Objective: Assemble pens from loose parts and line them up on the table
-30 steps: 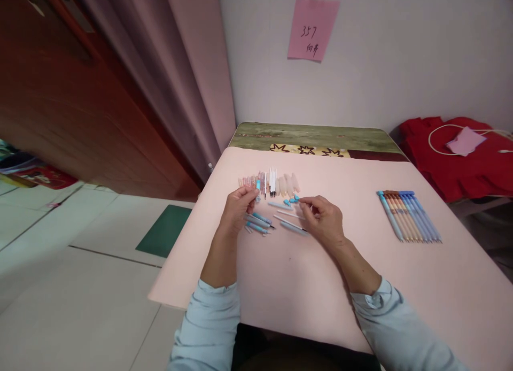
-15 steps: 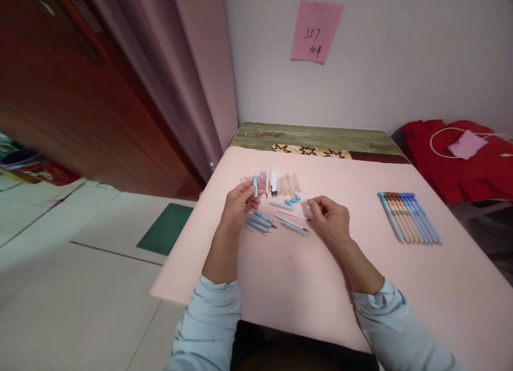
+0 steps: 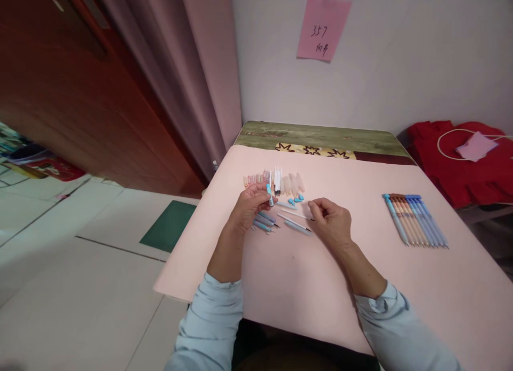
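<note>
My left hand (image 3: 249,209) pinches a short light-blue pen barrel (image 3: 270,195), held tilted above the table. My right hand (image 3: 332,222) is closed, thumb against the fingers; whatever it may hold is too small to make out. Between the hands lie white pen refills (image 3: 295,222) with dark tips, and pale blue barrel pieces (image 3: 298,228). Small bright-blue caps (image 3: 296,199) sit just beyond them. Below my left fingers is a cluster of blue pen parts (image 3: 264,222), partly covered by the hand.
Behind the hands stand rows of pinkish patterned barrels (image 3: 255,178), white refills (image 3: 277,179) and frosted barrels (image 3: 293,184). Several whole pens (image 3: 416,220) lie side by side at the right. Red cloth (image 3: 449,168) is beyond the table's right edge.
My left hand has moved right, toward my right hand, and the light-blue barrel is now tilted more. My right hand stays nearly in place. The whole view has shifted slightly.
</note>
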Available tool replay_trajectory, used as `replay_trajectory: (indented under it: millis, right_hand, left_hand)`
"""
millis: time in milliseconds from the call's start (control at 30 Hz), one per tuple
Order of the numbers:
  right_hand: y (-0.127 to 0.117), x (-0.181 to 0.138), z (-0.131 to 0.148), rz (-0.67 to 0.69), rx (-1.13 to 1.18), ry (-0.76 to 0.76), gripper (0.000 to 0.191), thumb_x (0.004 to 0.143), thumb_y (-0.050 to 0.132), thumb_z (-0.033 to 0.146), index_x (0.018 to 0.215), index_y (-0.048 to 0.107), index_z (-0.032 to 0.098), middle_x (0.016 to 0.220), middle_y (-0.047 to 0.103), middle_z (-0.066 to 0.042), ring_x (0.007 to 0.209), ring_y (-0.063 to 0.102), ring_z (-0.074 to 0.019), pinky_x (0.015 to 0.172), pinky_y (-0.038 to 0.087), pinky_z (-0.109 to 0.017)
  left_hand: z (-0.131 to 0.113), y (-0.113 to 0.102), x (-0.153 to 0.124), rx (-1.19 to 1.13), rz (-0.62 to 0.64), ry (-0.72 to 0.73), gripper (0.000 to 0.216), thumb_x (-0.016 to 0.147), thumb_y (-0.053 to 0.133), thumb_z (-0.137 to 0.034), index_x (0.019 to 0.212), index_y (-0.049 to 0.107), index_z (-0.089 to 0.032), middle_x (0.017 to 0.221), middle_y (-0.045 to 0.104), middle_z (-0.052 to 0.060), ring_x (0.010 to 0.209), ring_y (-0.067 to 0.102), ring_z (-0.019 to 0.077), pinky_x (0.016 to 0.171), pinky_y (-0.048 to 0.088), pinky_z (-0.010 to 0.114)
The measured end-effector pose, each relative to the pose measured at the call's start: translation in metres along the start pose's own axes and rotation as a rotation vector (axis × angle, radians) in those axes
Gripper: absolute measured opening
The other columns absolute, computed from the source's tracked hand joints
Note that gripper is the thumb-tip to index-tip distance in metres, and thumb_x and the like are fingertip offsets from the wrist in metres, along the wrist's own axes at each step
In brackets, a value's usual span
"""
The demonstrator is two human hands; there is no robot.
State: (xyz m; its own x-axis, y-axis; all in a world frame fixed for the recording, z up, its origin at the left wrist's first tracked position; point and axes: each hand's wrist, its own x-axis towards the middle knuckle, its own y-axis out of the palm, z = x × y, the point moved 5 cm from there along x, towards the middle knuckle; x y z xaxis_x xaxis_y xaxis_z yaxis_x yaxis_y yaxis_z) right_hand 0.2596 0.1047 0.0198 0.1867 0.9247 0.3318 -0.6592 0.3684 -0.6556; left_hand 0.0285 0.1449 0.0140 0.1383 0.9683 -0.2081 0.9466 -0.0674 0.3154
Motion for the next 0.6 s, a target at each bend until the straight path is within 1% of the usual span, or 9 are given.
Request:
replay_trajectory:
  millis: [67,133,200,300,433,500,600]
  right_hand:
    - [0.0,0.0,0.0,-0.001,-0.002,-0.002,0.028,0.085,0.056,0.043,0.074,0.071,0.022,0.051,0.054,0.005,0.05,0.048,-0.0109,0.055,0.034,-0.023]
    - [0.0,0.0,0.0,-0.001,-0.006,-0.006,0.028,0.085,0.056,0.043,0.074,0.071,0.022,0.051,0.053,0.004,0.051,0.048,-0.0108,0.055,0.034,-0.023]
    - [0.0,-0.001,0.0,0.0,-0.008,-0.01,0.029,0.085,0.055,0.043,0.074,0.071,0.022,0.051,0.053,0.004,0.051,0.048,-0.0109,0.055,0.034,-0.023]
    - [-0.001,-0.001,-0.001,-0.003,-0.003,-0.007,0.029,0.085,0.055,0.043,0.074,0.071,0.022,0.051,0.053,0.004,0.051,0.048,-0.0109,0.055,0.034,-0.023]
    - [-0.002,-0.001,0.0,-0.004,0.007,-0.003,0.029,0.086,0.055,0.043,0.074,0.071,0.022,0.051,0.052,0.005,0.051,0.048,-0.0105,0.055,0.035,-0.023]
    - [-0.001,-0.001,0.0,0.002,0.009,-0.007,0.029,0.086,0.055,0.043,0.075,0.071,0.022,0.051,0.052,0.005,0.051,0.048,-0.0104,0.055,0.034,-0.022]
    - [-0.001,-0.001,0.0,0.005,0.008,-0.008,0.028,0.086,0.056,0.043,0.074,0.071,0.022,0.051,0.052,0.005,0.052,0.049,-0.0105,0.055,0.034,-0.022]
  left_hand:
    - [-0.002,-0.004,0.001,0.008,-0.057,0.037,0.051,0.066,0.077,-0.025,0.113,0.062,-0.015,0.076,0.073,0.006,0.058,0.063,0.0124,0.055,0.048,0.022]
    - [-0.005,-0.01,0.002,0.014,-0.131,0.064,0.056,0.064,0.078,-0.025,0.116,0.061,-0.015,0.076,0.072,0.006,0.057,0.064,0.0127,0.054,0.048,0.022]
    - [-0.006,-0.019,0.002,0.016,-0.204,0.075,0.053,0.061,0.08,-0.024,0.11,0.062,-0.014,0.075,0.072,0.005,0.056,0.063,0.0126,0.052,0.048,0.022]
    - [-0.009,-0.031,0.003,0.011,-0.29,0.104,0.051,0.057,0.082,-0.023,0.104,0.063,-0.012,0.067,0.069,0.003,0.052,0.061,0.011,0.053,0.049,0.022]
    - [-0.011,-0.043,0.004,-0.008,-0.397,0.152,0.045,0.056,0.082,-0.024,0.095,0.065,-0.011,0.061,0.065,0.0,0.048,0.057,0.0086,0.053,0.05,0.021]
    - [-0.009,-0.044,0.005,-0.012,-0.417,0.156,0.04,0.057,0.082,-0.025,0.091,0.065,-0.011,0.061,0.065,0.001,0.048,0.057,0.0081,0.052,0.049,0.021]
    - [-0.003,-0.035,0.007,-0.024,-0.346,0.113,0.038,0.057,0.083,-0.026,0.088,0.067,-0.01,0.064,0.067,0.002,0.049,0.058,0.0085,0.052,0.05,0.021]
